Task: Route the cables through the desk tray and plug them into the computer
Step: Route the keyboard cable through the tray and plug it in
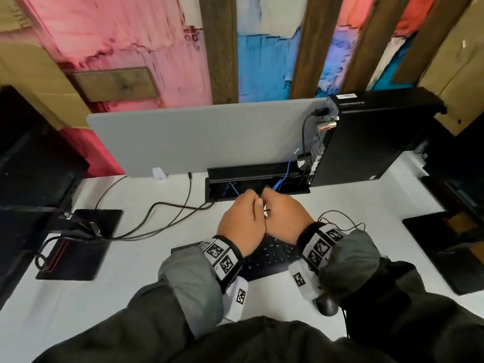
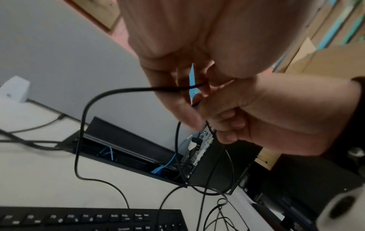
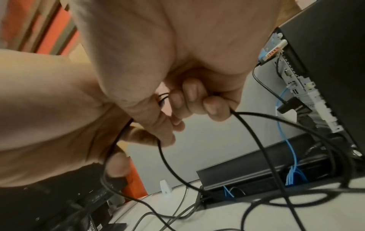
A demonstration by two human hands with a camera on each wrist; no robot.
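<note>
Both hands meet just in front of the open black desk tray (image 1: 258, 195) at the back of the white desk. My left hand (image 1: 242, 221) and right hand (image 1: 285, 214) each have fingers curled round thin black cables (image 2: 126, 89) (image 3: 254, 123) that loop down toward the tray and the keyboard. Blue cables (image 1: 281, 180) lie inside the tray and run up to the back of the black computer (image 1: 361, 137), which stands upright to the right of the tray. Plugs sit in its rear ports (image 3: 292, 106). The cable ends in my hands are hidden.
A grey divider panel (image 1: 196, 137) stands behind the tray. A black keyboard (image 1: 269, 258) lies under my wrists and a mouse (image 1: 326, 306) sits by the right sleeve. Monitor stands (image 1: 86, 242) (image 1: 445, 247) are at both sides, with cables (image 1: 162, 213) trailing from the left into the tray.
</note>
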